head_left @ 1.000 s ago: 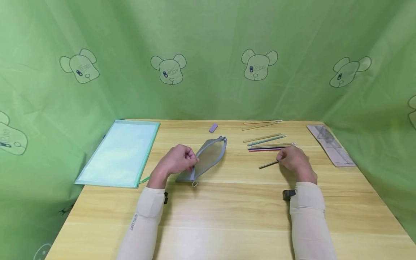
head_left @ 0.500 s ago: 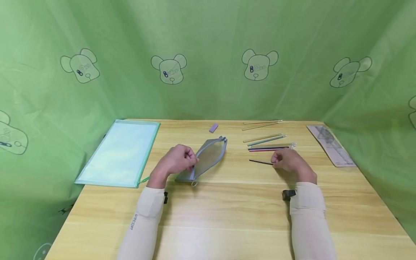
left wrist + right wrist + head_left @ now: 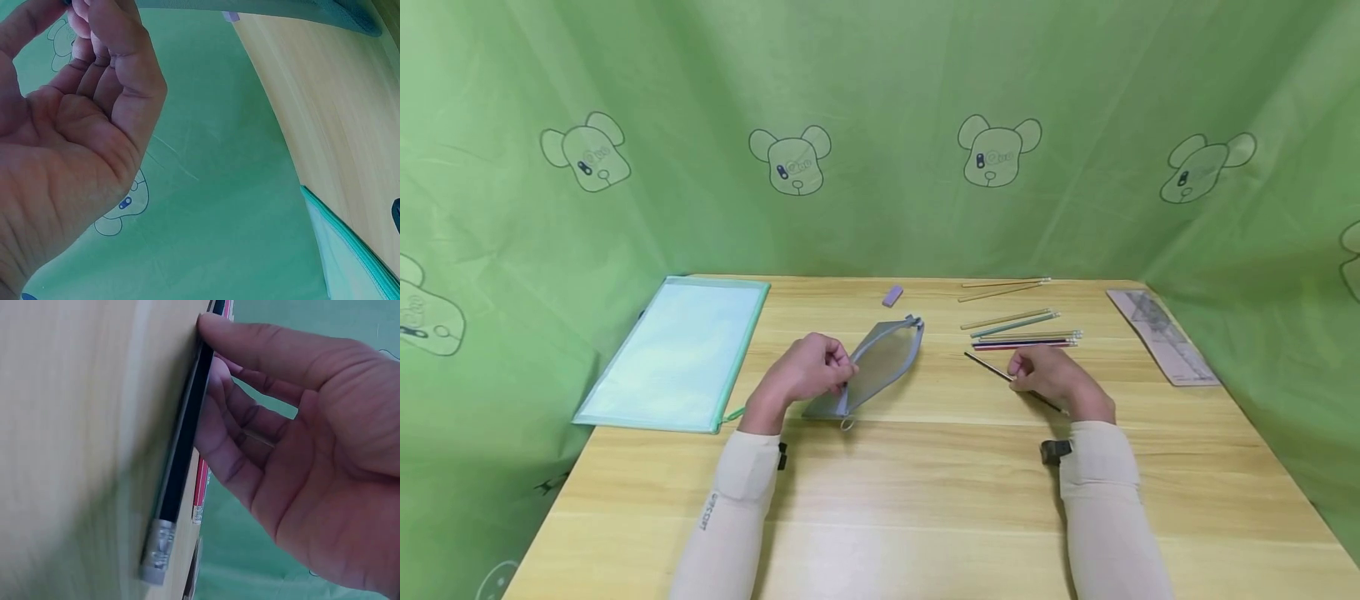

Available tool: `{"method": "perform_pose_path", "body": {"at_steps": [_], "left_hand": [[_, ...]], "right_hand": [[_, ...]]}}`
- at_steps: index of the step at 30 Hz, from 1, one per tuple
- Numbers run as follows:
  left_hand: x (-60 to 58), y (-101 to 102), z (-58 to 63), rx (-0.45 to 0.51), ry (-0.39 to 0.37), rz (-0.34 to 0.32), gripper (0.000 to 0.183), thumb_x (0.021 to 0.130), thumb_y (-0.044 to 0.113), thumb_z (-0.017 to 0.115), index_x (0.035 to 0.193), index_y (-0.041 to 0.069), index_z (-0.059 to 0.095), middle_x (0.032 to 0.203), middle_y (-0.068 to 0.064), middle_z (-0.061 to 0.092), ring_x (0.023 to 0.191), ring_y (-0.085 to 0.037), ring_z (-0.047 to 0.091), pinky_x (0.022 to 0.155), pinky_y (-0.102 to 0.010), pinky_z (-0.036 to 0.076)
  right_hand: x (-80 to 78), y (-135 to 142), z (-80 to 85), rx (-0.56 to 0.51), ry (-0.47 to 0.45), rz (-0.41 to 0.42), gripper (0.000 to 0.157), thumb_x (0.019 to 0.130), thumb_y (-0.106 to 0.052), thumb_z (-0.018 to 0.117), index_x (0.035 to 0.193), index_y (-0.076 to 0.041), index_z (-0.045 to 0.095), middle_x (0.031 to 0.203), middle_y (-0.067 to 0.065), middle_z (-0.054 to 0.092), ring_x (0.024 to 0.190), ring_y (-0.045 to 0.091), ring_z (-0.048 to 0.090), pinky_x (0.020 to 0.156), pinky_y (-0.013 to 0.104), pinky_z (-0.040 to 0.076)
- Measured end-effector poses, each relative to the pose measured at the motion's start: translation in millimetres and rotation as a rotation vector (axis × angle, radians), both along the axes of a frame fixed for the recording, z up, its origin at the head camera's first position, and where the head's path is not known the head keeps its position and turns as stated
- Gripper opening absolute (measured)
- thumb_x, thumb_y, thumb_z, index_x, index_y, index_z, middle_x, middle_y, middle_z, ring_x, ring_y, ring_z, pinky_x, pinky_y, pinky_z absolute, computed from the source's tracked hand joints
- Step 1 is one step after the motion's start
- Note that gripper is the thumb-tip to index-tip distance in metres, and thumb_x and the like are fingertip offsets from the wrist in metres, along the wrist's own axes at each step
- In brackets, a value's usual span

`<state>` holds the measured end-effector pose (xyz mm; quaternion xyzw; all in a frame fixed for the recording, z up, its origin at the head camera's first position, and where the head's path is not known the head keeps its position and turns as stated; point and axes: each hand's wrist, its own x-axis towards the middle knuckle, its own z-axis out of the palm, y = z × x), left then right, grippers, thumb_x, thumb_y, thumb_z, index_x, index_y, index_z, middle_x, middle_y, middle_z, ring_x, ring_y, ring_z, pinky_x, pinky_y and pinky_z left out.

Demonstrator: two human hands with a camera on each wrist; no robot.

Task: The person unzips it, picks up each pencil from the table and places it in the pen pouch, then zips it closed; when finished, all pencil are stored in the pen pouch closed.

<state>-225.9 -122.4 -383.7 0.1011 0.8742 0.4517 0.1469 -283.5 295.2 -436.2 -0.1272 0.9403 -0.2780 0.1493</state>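
My left hand [image 3: 808, 367] pinches the near edge of a grey zip pencil pouch [image 3: 876, 375], whose mouth gapes toward the right. In the left wrist view the pouch is cut off at the top. Between thumb and fingers, my right hand [image 3: 1051, 375] holds a dark pencil [image 3: 988, 365] at its middle, tilted over the table. The right wrist view shows the metal ferrule and pale eraser of this dark pencil [image 3: 181, 462]. Beyond that hand lie several pencils: a red one [image 3: 992, 347], a teal one [image 3: 1015, 324] and wood-coloured ones [image 3: 1000, 320].
A mint-edged zip folder [image 3: 677, 354] lies at the table's left. A purple eraser [image 3: 892, 296] sits behind the pouch. At the right edge is a pink card with a ruler set [image 3: 1165, 337]. Green curtains surround the wooden table [image 3: 925, 500].
The right hand has moved left with the dark pencil, and the pencil has swung round so its far end points up and left. The left hand and the pouch stay almost still.
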Motion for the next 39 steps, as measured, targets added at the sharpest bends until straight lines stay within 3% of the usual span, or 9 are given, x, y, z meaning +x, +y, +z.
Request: {"method": "perform_pose_path", "body": {"at_steps": [6, 12, 39], "left_hand": [[0.4, 0.8, 2.3, -0.011, 0.004, 0.017, 0.016, 0.101, 0.017, 0.072, 0.092, 0.004, 0.073, 0.084, -0.006, 0.075, 0.085, -0.037, 0.078, 0.067, -0.025, 0.052], [-0.5, 0.7, 2.0, -0.025, 0.012, 0.009, 0.016, 0.102, 0.017, 0.071, 0.090, 0.005, 0.073, 0.083, -0.006, 0.075, 0.084, -0.036, 0.078, 0.066, -0.025, 0.051], [1.1, -1.7, 0.5, -0.014, 0.008, 0.020, 0.017, 0.101, 0.017, 0.072, 0.092, 0.004, 0.073, 0.085, -0.007, 0.075, 0.086, -0.038, 0.077, 0.065, -0.026, 0.053]], "right_hand": [[4.3, 8.1, 3.2, -0.049, -0.088, -0.010, 0.026, 0.090, 0.001, 0.079, 0.109, 0.002, 0.062, 0.097, 0.009, 0.060, 0.091, 0.021, 0.054, 0.081, 0.033, 0.048], [5.2, 16.0, 6.8, 0.006, -0.104, 0.021, 0.026, 0.087, 0.000, 0.080, 0.106, 0.002, 0.062, 0.092, 0.006, 0.060, 0.086, 0.019, 0.054, 0.078, 0.032, 0.047], [-1.0, -19.2, 4.4, 0.005, -0.008, 0.151, 0.021, 0.089, -0.001, 0.079, 0.102, 0.000, 0.063, 0.085, 0.004, 0.060, 0.081, 0.016, 0.055, 0.076, 0.031, 0.047]]}}
